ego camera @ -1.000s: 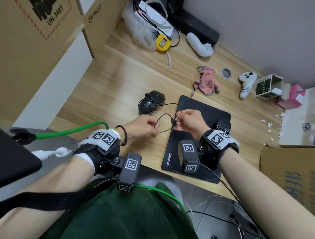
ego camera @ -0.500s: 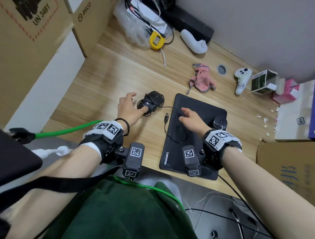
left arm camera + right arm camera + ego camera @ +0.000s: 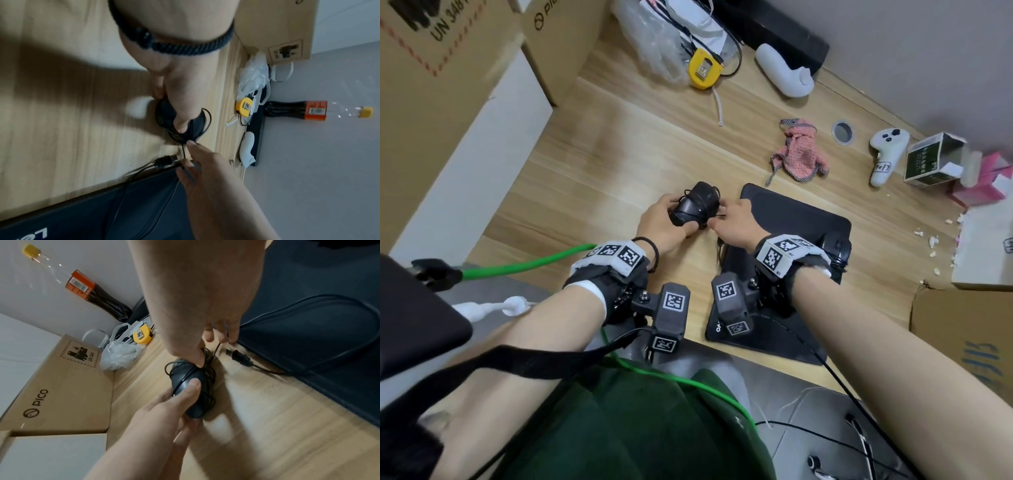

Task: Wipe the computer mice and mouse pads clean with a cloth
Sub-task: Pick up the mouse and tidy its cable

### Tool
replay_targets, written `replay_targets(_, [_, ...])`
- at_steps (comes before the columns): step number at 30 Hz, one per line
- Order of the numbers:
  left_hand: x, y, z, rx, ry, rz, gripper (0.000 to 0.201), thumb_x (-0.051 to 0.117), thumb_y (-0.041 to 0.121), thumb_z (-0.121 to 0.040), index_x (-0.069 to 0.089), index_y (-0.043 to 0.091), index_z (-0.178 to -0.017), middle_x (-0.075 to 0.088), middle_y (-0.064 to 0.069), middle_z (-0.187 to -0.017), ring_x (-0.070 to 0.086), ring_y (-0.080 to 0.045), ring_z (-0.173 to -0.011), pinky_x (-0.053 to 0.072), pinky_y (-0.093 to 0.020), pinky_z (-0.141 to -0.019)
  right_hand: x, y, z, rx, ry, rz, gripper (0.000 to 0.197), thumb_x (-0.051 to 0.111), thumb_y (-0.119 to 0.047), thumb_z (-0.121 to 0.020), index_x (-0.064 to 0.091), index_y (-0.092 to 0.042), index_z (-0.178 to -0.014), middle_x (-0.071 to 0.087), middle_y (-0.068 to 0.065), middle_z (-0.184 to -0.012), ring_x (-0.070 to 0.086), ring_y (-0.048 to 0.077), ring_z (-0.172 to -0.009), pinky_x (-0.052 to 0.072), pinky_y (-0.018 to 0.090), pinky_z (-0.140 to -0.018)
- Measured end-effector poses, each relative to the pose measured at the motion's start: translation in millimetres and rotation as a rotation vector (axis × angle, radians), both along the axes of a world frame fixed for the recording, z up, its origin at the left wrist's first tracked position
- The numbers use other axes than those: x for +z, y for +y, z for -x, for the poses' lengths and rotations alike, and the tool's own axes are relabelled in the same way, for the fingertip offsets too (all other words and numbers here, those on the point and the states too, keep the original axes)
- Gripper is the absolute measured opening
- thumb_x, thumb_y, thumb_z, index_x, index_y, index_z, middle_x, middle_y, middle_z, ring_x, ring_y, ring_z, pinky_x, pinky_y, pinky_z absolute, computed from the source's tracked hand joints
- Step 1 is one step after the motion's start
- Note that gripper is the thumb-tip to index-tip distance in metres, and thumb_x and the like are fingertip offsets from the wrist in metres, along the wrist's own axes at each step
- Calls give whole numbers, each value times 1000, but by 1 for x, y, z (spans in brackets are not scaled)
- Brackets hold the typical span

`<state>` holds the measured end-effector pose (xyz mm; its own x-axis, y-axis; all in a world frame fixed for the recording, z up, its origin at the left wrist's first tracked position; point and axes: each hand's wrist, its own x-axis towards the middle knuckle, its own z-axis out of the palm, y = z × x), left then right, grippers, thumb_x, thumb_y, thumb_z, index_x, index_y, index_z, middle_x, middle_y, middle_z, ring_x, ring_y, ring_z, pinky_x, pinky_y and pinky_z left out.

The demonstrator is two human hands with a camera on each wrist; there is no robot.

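Note:
A black wired mouse [image 3: 697, 204] with its cable wound round the body sits on the wooden desk, just left of the black mouse pad [image 3: 794, 219]. My left hand [image 3: 681, 219] grips the mouse from the left, thumb on top [image 3: 193, 384]. My right hand [image 3: 717, 219] pinches the mouse cable [image 3: 214, 350] at the mouse's right side. The cable's USB plug [image 3: 166, 160] lies loose by the pad's edge. A second black mouse [image 3: 837, 246] shows partly behind my right wrist on the pad. The pink cloth [image 3: 803, 154] lies crumpled beyond the pad, untouched.
Cardboard boxes [image 3: 448, 68] wall off the left side. A plastic bag [image 3: 650, 44], a yellow tape measure [image 3: 703, 68] and a white controller [image 3: 784, 73] lie at the back. Another white controller [image 3: 885, 154], a small carton [image 3: 931, 159] and paper crumbs sit to the right.
Both hands let go of the cable's plug end near the pad. The left hand moved forward onto the mouse, and the right hand followed and now pinches the cable at the mouse.

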<state>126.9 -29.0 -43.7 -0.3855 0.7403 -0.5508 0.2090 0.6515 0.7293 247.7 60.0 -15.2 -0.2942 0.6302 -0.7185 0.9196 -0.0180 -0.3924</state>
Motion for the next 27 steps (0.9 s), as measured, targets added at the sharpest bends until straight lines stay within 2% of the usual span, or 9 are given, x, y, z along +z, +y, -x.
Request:
replay_targets(1, [-1,-2,1,20,-26,-17,58,74,23,-79,50,21,-132,60,-1,-128,57,-21,-115,38,-21,-91,-3,0,1,-13,28,4,46,51,-19,-84,50,-8,-129,47,13,-129,41,32,-124,39,37,-101])
replay_targets(4, [-3,-10,4,54,-86,-51,54,75,20,-77,54,24,-127,63,0,-123,59,-19,-111,42,-22,-94,-5,-3,4,-132,160,67,41,46,-1,-84,51,4,-124,57,14,-105,55,25,-90,46,30,-70])
replay_targets(5, [-3,-12,5,61,-104,-57,53,75,19,-77,54,24,-126,63,0,-122,59,-18,-110,43,-25,-97,-6,-2,4,-178,177,65,42,44,-1,-86,49,1,-128,58,13,-110,56,25,-89,46,29,-70])
replay_targets(9, [-5,-17,6,114,-136,-104,61,79,21,-74,53,21,-129,60,-2,-125,56,-13,-111,44,-32,-103,-9,8,3,-299,154,-104,44,45,-20,-94,40,-12,-136,48,13,-134,52,28,-117,41,35,-100])
replay_targets(12, [-7,-25,6,165,-114,-116,84,85,24,-66,40,22,-138,39,-4,-135,46,-11,-124,35,-30,-110,-12,15,9,-267,181,-118,50,50,-29,-93,35,-20,-140,44,18,-137,47,30,-123,38,42,-106])
replay_targets(14, [-9,-31,7,216,-137,-50,86,86,18,-65,36,20,-135,35,-4,-129,48,-13,-114,39,-29,-106,-15,17,11,-205,182,-95,55,54,-31,-90,35,-22,-142,46,20,-135,46,32,-125,39,44,-107])
replay_targets(18, [-15,-47,9,154,-253,44,51,79,10,-73,45,19,-110,56,4,-92,60,-22,-88,53,-36,-85,-22,18,16,-146,165,-57,51,56,-30,-89,44,-19,-137,55,9,-115,53,31,-114,45,45,-101])
replay_targets(22, [-9,-44,3,180,-139,-26,38,70,12,-80,50,22,-111,62,7,-97,61,-14,-93,42,-20,-83,-21,17,17,-139,171,-36,47,55,-29,-90,46,-19,-136,51,4,-105,47,21,-95,43,34,-89])
replay_targets(27, [1,-35,0,152,-29,-81,56,76,23,-75,47,19,-122,56,6,-104,56,-15,-93,38,-20,-80,-20,12,9,-150,170,3,46,62,-34,-88,49,-16,-128,55,2,-104,59,24,-102,48,39,-98])
